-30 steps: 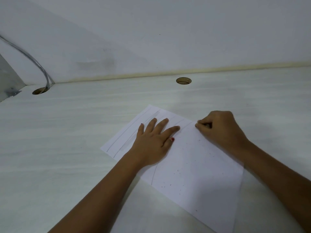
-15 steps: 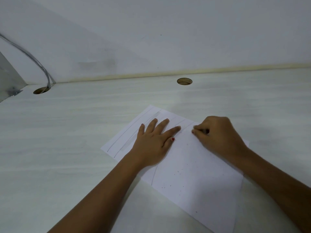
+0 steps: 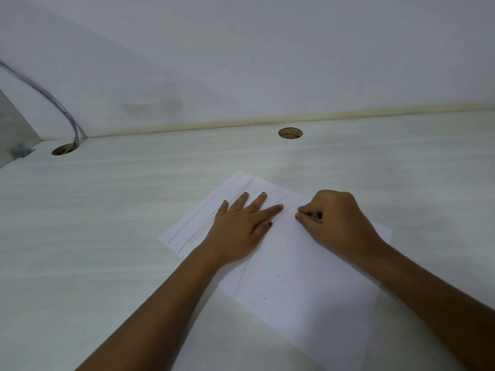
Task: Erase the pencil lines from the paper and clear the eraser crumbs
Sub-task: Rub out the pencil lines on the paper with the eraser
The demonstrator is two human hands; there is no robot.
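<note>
A white sheet of paper [image 3: 302,277] lies slanted on the pale desk. Long pencil lines [image 3: 198,226] run along its left part, and another line shows near my left wrist. Small dark eraser crumbs [image 3: 258,299] dot the sheet's lower middle. My left hand [image 3: 241,226] lies flat on the paper with fingers spread and straight, pressing it down. My right hand [image 3: 337,223] is curled, pinching a small dark eraser [image 3: 317,216] against the paper just right of my left index fingertip. Most of the eraser is hidden by the fingers.
The desk [image 3: 107,236] meets a white wall at the back. Two round cable holes are cut in it, one at the back middle [image 3: 290,133] and one at the back left [image 3: 64,149] with grey cables [image 3: 53,103] running into it.
My right hand with the eraser has slid down and left along the paper, closer to my left index finger. The left hand has stayed flat in place.
</note>
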